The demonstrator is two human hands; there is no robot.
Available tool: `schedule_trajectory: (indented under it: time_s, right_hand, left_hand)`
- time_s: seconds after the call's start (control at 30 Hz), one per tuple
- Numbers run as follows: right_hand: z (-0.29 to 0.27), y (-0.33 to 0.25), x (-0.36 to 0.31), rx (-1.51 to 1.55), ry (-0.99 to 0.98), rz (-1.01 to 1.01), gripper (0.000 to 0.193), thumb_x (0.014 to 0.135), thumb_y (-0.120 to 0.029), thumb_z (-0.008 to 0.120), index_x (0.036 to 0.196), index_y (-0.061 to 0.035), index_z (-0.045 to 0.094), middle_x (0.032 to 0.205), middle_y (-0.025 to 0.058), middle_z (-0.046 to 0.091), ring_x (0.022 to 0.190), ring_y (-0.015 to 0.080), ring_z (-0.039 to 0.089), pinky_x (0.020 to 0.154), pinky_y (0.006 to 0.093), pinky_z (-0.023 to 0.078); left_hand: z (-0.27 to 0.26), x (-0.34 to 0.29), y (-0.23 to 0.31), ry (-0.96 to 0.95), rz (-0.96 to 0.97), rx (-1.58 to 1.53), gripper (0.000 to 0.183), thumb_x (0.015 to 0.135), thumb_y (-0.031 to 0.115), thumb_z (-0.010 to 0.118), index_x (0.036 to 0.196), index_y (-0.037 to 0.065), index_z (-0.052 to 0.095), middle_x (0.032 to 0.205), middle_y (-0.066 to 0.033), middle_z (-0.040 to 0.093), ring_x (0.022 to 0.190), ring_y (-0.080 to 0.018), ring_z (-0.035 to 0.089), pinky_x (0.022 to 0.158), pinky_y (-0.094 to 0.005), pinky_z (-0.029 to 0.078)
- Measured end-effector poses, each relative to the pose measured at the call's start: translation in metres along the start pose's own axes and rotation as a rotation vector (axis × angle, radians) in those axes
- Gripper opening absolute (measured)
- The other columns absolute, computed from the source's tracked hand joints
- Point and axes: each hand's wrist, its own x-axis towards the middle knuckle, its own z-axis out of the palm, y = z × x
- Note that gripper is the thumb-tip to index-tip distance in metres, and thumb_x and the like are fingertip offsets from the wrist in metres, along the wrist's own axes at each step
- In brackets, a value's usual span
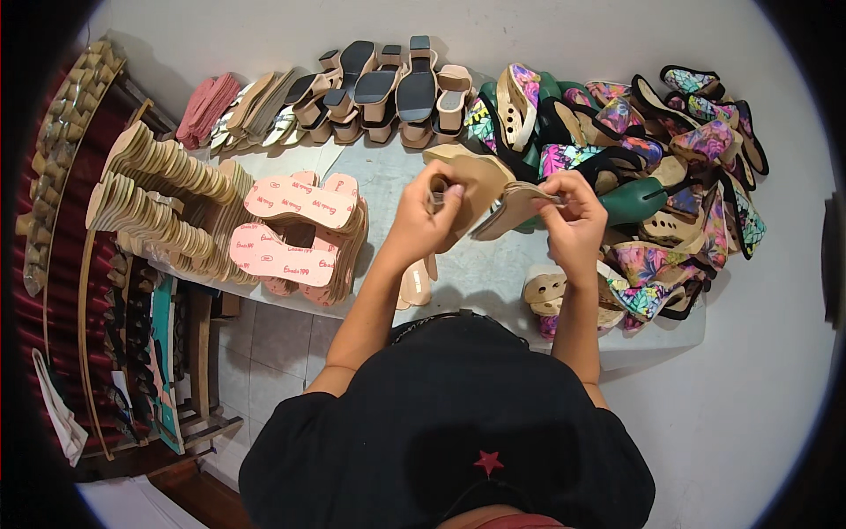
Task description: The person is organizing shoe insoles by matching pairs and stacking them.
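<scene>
Above the table's middle my left hand is closed on a tan shoe sole, held tilted. A small clear loop shows by its fingers, too small to name. To its right, my right hand pinches the end of a small stack of thin brown insoles. The two held things meet or overlap near their upper ends; I cannot tell whether they touch. Below my left hand, a pale insole lies partly hidden by my forearm.
Pink printed insoles are piled at left, beside long rows of stacked soles. Heeled sandals line the wall. Floral shoe uppers and a green shoe last crowd the right. A rack stands far left.
</scene>
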Motion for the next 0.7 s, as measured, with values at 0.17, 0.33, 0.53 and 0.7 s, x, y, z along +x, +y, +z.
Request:
schedule_trajectory:
  time_s: [0.17, 0.33, 0.53, 0.7]
  right_hand:
    - [-0.01, -0.014, -0.001, 0.209, -0.08, 0.152, 0.014, 0.072, 0.008, 0.063, 0.084, 0.0027, 0.057, 0.085, 0.0028, 0.056, 0.077, 0.008, 0.054, 0.067, 0.0206, 0.044]
    - [0.014, -0.014, -0.003, 0.212, -0.134, 0.119, 0.019, 0.071, 0.007, 0.065, 0.089, 0.0027, 0.06, 0.087, 0.004, 0.058, 0.078, 0.0095, 0.056, 0.067, 0.0212, 0.045]
    - [0.033, -0.015, -0.007, -0.027, 0.075, 0.019, 0.019, 0.071, 0.004, 0.067, 0.089, 0.0028, 0.062, 0.087, 0.0053, 0.058, 0.08, 0.011, 0.057, 0.067, 0.022, 0.049]
    - [0.03, -0.019, -0.006, -0.034, 0.071, 0.0, 0.019, 0.071, 0.005, 0.066, 0.09, 0.0024, 0.063, 0.088, 0.0059, 0.058, 0.081, 0.0119, 0.057, 0.067, 0.0228, 0.052]
  left_hand:
    - [-0.005, 0.002, -0.018, 0.186, -0.107, -0.159, 0.01, 0.084, 0.01, 0.056, 0.087, 0.002, 0.051, 0.075, 0.0011, 0.053, 0.068, -0.0045, 0.046, 0.061, -0.0206, 0.039]
    - [0.007, -0.001, -0.011, 0.111, -0.165, -0.293, 0.013, 0.085, 0.012, 0.058, 0.089, 0.002, 0.052, 0.077, 0.0003, 0.055, 0.071, -0.0045, 0.049, 0.063, -0.0202, 0.041]
    - [0.011, -0.007, -0.003, 0.043, -0.088, -0.285, 0.011, 0.084, 0.008, 0.055, 0.093, 0.001, 0.052, 0.081, -0.0016, 0.057, 0.074, -0.0059, 0.052, 0.066, -0.0209, 0.042]
    - [0.009, -0.009, -0.004, -0.009, -0.1, -0.233, 0.022, 0.082, 0.003, 0.054, 0.103, -0.003, 0.054, 0.084, -0.0053, 0.06, 0.077, -0.0087, 0.054, 0.07, -0.0214, 0.044]
